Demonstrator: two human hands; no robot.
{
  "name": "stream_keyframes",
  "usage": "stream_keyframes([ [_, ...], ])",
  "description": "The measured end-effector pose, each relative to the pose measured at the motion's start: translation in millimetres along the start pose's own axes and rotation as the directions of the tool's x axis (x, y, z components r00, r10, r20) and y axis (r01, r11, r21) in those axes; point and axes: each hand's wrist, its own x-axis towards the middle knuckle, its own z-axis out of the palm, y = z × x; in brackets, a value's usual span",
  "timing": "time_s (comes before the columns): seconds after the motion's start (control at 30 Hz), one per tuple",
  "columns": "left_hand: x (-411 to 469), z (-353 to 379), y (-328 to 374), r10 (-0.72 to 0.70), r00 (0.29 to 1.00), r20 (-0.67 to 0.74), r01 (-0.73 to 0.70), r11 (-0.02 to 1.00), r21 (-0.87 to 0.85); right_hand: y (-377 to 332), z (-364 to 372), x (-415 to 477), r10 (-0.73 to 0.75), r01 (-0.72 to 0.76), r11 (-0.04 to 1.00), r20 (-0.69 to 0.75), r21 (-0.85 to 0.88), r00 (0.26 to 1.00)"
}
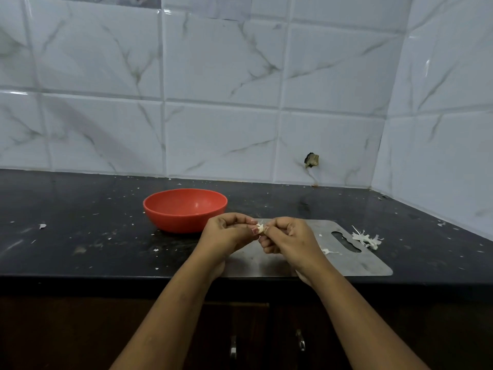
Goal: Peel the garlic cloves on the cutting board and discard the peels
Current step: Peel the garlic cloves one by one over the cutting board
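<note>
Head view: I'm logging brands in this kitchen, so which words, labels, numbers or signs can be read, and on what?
None: no words, numbers or logos show. The red bowl, the cutting board, the counter and the wall tiles are all plain.

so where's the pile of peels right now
In the head view, the pile of peels lies on the right, on the black counter at the cutting board's right edge, beside its handle slot.

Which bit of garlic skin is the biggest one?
The stringy heap at the cutting board's right end, beside its handle hole. The scrap on the board and the flake far left are much smaller.
</note>
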Motion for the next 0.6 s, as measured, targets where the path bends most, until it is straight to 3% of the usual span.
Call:
stream_keyframes([
  [0.17,1.2,0.6,-2.0,0.025,1.000,-0.011,-0.025,1.000,-0.005,-0.6,0.5,0.5,0.003,-0.003,1.000,0.001,0.000,1.000],
  [0.33,-1.0,3.4,-6.1,0.140,0.987,-0.083,-0.129,0.984,0.126,-3.5,1.2,1.1,0.066,-0.065,0.996,-0.012,0.065,0.998],
  [0.6,-5.4,6.1,-4.9,0.192,0.976,-0.107,-0.165,0.962,0.217,-0.4,0.5,0.3,-0.007,0.006,1.000,-0.034,-0.009,0.999],
])
